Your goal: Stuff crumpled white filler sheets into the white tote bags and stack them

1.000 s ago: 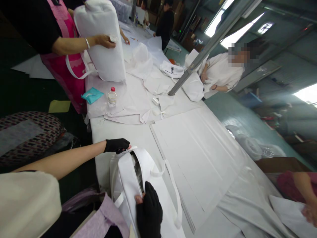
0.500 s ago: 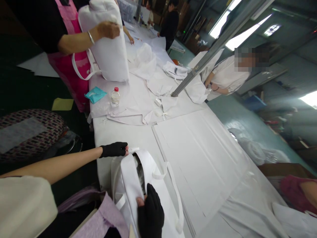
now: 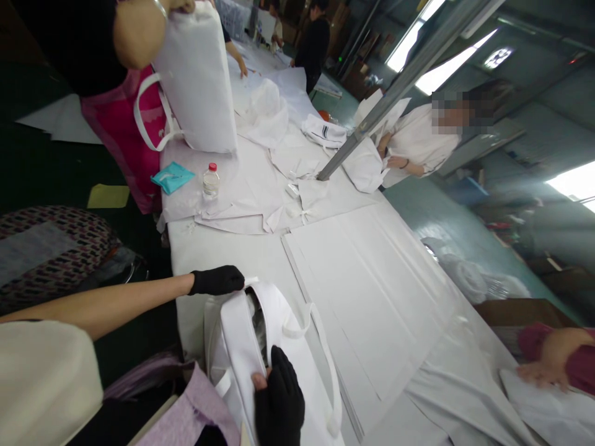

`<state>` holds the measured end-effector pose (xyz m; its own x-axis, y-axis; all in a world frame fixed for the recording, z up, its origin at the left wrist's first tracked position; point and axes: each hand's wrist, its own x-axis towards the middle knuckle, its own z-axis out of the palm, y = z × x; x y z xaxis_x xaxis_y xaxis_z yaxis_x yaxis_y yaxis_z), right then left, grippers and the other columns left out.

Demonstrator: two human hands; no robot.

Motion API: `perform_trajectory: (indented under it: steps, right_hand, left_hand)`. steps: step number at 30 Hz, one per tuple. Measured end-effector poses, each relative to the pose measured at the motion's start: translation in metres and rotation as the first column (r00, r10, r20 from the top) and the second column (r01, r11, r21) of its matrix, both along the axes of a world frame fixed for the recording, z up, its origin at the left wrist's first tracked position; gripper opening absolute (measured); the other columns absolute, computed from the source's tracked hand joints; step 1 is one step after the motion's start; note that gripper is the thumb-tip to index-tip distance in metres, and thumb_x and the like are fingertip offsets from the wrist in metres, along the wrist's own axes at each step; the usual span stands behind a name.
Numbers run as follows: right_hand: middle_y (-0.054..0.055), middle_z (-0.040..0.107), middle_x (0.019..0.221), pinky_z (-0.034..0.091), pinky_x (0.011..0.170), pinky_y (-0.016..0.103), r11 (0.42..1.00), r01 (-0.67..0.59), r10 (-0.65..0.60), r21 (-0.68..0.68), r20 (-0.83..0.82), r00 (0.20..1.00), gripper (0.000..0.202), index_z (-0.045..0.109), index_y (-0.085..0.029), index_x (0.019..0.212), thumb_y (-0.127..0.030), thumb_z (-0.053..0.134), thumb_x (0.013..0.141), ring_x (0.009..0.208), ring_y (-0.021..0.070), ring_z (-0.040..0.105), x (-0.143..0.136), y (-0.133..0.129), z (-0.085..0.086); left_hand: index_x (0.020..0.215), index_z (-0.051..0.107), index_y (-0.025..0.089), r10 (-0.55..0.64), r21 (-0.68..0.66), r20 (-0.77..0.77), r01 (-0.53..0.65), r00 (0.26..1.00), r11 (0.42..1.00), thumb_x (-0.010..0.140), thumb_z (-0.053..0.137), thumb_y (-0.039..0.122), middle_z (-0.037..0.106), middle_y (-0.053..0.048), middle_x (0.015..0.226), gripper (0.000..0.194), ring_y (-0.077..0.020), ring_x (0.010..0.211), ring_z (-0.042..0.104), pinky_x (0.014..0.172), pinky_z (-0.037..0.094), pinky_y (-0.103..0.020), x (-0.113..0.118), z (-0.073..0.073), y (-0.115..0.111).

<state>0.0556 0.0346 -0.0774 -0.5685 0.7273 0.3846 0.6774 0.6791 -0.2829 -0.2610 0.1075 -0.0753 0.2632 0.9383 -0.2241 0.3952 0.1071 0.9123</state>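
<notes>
In front of me on the table sits a white handled bag (image 3: 238,337), tilted, with its long top opening parted. Greyish, crinkled material (image 3: 258,325) shows inside the opening. My left hand (image 3: 217,280), in a black fingerless glove, is closed at the far end of that opening, pinching the bag's corner by a small white tab. My right hand (image 3: 279,396), gloved the same way, grips the near edge of the opening, thumb on one side and fingers on the other. One bag handle (image 3: 332,378) loops out over the table on the right.
Large flat white sheets (image 3: 372,291) lie right of the bag. Ahead are a bottle with a red cap (image 3: 211,181), a turquoise packet (image 3: 173,178) and a metal post (image 3: 353,139). A co-worker at the left holds another white bag (image 3: 199,87); a sleeved arm (image 3: 558,356) reaches in right.
My hands stay on the bag, the left fingertips now tucked closer against its far end. The co-worker's arm at the left has risen, and a hand has come into view at the right.
</notes>
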Motion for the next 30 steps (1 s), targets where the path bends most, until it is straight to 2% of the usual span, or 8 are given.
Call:
perform_trajectory:
  steps: [6, 9, 13, 16, 20, 24, 28, 30]
  right_hand:
    - [0.011, 0.07, 0.108, 0.06, 0.077, 0.04, 1.0, -0.02, 0.02, 0.0, -0.048, 0.999, 0.028, 0.063, -0.015, 0.111, -0.031, 0.053, 0.09, 0.097, 0.0259, 0.067, 0.004, -0.006, -0.006]
    - [0.01, 0.07, 0.106, 0.059, 0.078, 0.039, 0.998, -0.047, 0.042, -0.048, -0.107, 0.993, 0.024, 0.065, -0.016, 0.106, -0.028, 0.056, 0.088, 0.097, 0.0253, 0.067, 0.006, -0.007, 0.003]
    - [0.007, 0.072, 0.097, 0.058, 0.075, 0.031, 0.91, 0.044, -0.13, -0.413, -0.183, 0.975, 0.022, 0.067, -0.018, 0.099, -0.03, 0.05, 0.092, 0.09, 0.0209, 0.068, -0.004, 0.013, 0.033]
    - [0.008, 0.07, 0.104, 0.055, 0.084, 0.033, 0.882, 0.064, -0.215, -0.467, -0.279, 0.936, 0.027, 0.065, -0.017, 0.11, -0.031, 0.052, 0.091, 0.097, 0.0212, 0.066, -0.029, 0.045, 0.053]
    - [0.009, 0.065, 0.118, 0.051, 0.088, 0.034, 0.824, -0.169, -0.026, -0.54, -0.335, 0.942, 0.045, 0.052, -0.018, 0.131, -0.028, 0.055, 0.087, 0.1, 0.0205, 0.064, -0.075, 0.088, 0.063]
    - [0.0, 0.07, 0.093, 0.048, 0.077, 0.027, 0.686, -0.239, 0.02, -0.688, -0.309, 0.951, 0.028, 0.065, -0.022, 0.111, -0.028, 0.056, 0.085, 0.085, 0.0175, 0.063, -0.103, 0.109, 0.062]
    - [-0.002, 0.063, 0.077, 0.042, 0.068, 0.023, 0.642, -0.22, -0.041, -0.735, -0.319, 0.947, 0.018, 0.065, -0.019, 0.086, -0.034, 0.055, 0.087, 0.075, 0.0142, 0.055, -0.103, 0.111, 0.066]
    - [-0.002, 0.057, 0.073, 0.039, 0.065, 0.023, 0.624, -0.237, -0.034, -0.745, -0.328, 0.944, 0.023, 0.061, -0.018, 0.078, -0.036, 0.053, 0.089, 0.072, 0.0129, 0.05, -0.101, 0.11, 0.07]
  left_hand:
    - [0.061, 0.053, 0.018, -0.182, 0.333, -0.236, 0.256, 0.955, 0.908, 0.085, 0.045, 0.026, 0.058, -0.004, 0.062, 0.027, -0.0155, 0.06, 0.048, 0.062, 0.035, -0.03, 0.04, 0.066, -0.019]
    - [0.06, 0.052, 0.018, -0.159, 0.367, -0.205, 0.226, 0.966, 0.902, 0.087, 0.043, 0.028, 0.057, -0.003, 0.059, 0.03, -0.0151, 0.057, 0.048, 0.059, 0.035, -0.029, 0.051, 0.077, -0.027]
    - [0.062, 0.05, 0.016, -0.02, 0.277, -0.135, 0.057, 0.991, 0.959, 0.091, 0.04, 0.029, 0.054, -0.001, 0.059, 0.034, -0.0122, 0.056, 0.048, 0.057, 0.032, -0.026, 0.047, 0.063, -0.016]
    - [0.065, 0.052, 0.015, -0.016, 0.287, -0.187, 0.07, 0.982, 0.956, 0.092, 0.042, 0.03, 0.052, 0.0, 0.058, 0.032, -0.0103, 0.054, 0.045, 0.056, 0.028, -0.025, 0.043, 0.056, -0.006]
    - [0.069, 0.058, 0.015, -0.022, 0.313, -0.143, 0.066, 0.989, 0.948, 0.091, 0.043, 0.028, 0.057, -0.001, 0.062, 0.03, -0.0102, 0.056, 0.048, 0.057, 0.03, -0.024, 0.041, 0.059, -0.002]
    - [0.079, 0.062, 0.014, -0.04, 0.199, 0.068, 0.026, 0.997, 0.98, 0.092, 0.04, 0.034, 0.063, -0.003, 0.074, 0.033, -0.0121, 0.063, 0.054, 0.06, 0.038, -0.023, 0.022, 0.048, 0.0]
    - [0.088, 0.059, 0.015, 0.403, 0.008, -0.004, -0.403, 0.915, 0.915, 0.09, 0.037, 0.045, 0.062, -0.005, 0.082, 0.038, -0.0143, 0.068, 0.055, 0.061, 0.042, -0.025, -0.003, 0.008, 0.0]
    - [0.084, 0.059, 0.016, 0.464, -0.006, -0.096, -0.467, 0.88, 0.884, 0.086, 0.042, 0.052, 0.061, -0.004, 0.077, 0.04, -0.0156, 0.069, 0.054, 0.06, 0.041, -0.025, -0.004, -0.014, -0.002]
